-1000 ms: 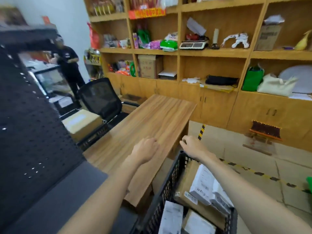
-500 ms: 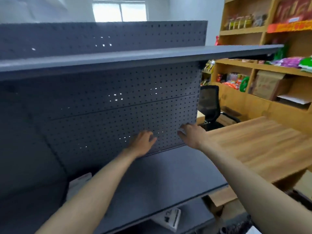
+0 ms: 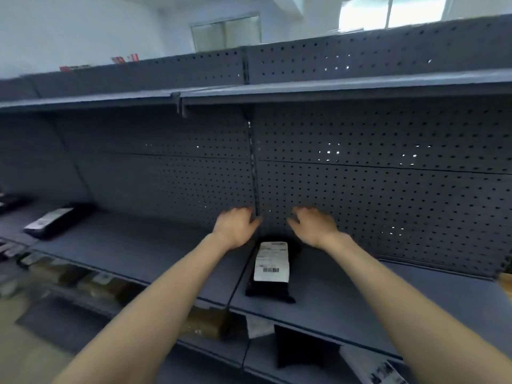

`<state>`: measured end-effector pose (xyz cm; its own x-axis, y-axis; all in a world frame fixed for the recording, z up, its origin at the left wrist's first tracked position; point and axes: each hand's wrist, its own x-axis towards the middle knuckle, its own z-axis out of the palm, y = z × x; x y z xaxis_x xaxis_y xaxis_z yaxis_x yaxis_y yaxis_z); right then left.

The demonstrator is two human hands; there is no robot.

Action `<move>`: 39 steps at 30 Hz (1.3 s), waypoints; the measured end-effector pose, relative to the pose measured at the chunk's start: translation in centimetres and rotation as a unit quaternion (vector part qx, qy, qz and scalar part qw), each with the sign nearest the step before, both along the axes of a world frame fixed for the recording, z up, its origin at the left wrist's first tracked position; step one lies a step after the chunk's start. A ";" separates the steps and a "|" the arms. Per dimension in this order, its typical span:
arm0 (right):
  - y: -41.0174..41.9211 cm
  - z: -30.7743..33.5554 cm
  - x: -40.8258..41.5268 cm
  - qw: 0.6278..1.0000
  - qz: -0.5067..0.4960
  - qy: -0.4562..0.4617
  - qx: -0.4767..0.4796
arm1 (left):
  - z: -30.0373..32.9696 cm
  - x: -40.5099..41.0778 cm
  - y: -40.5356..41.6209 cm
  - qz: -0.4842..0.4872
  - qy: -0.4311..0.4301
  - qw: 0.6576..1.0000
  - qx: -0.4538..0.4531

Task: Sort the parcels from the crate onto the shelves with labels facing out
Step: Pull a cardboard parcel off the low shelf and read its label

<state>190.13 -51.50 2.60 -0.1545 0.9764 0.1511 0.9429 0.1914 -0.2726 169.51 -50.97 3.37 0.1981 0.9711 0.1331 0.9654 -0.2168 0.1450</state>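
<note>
Nearest the camera, both bare forearms are extended forward over the grey shelf (image 3: 415, 309). On the lower tier, seen below the shelf edge: a black parcel (image 3: 300, 350), a white-labelled packet (image 3: 379, 370) at the right edge, and brown boxes (image 3: 206, 322), all blurred. More brown boxes (image 3: 83, 275) are seen further left on that tier, detail not readable.

On the grey shelf, a black parcel with white label (image 3: 270, 268) is lying flat, label side up, barcode end toward the camera. It is placed just right of the seam between two shelf panels, between the two forearms and nearer than both hands. It is touched by neither hand.

The left hand (image 3: 235, 227) is held above the shelf just left of the upright post (image 3: 254, 173), fingers loosely curled, nothing grasped. The right hand (image 3: 314, 225) is held just right of the post, fingers spread and slightly bent, nothing grasped. Whether the fingertips touch the pegboard back panel (image 3: 388, 195) cannot be told.

Far left on the same shelf, a second black parcel (image 3: 51, 221) is lying flat, white label up, well apart from the first.

Above, an upper shelf (image 3: 332, 88) is seen, then more pegboard, then a window (image 3: 388, 11) and white wall.
</note>
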 end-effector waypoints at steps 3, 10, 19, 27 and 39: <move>-0.8 -1.1 -3.8 0.999 0.046 0.008 -0.003 | -1.2 -3.5 -1.6 0.032 0.025 0.999 -0.004; -1.4 -2.4 -9.8 0.995 0.099 -0.018 0.005 | -1.9 -10.0 -3.5 0.064 0.058 0.996 -0.027; -1.5 -5.3 -19.9 0.990 0.139 -0.019 -0.021 | -4.8 -19.1 -4.6 0.098 0.031 0.994 -0.035; -2.6 -10.0 -31.1 0.988 0.147 -0.001 -0.043 | -10.3 -28.9 -4.1 0.081 -0.019 0.996 -0.044; -4.3 -20.8 -37.8 0.977 -0.046 0.015 -0.208 | -22.4 -36.4 -0.7 -0.042 0.024 0.977 -0.206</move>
<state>152.30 -55.82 -18.22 -0.0658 0.9636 -0.2592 0.9409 -0.0266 -0.3376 133.14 -51.64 -19.03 0.2766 0.9202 -0.2769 0.9543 -0.2292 0.1917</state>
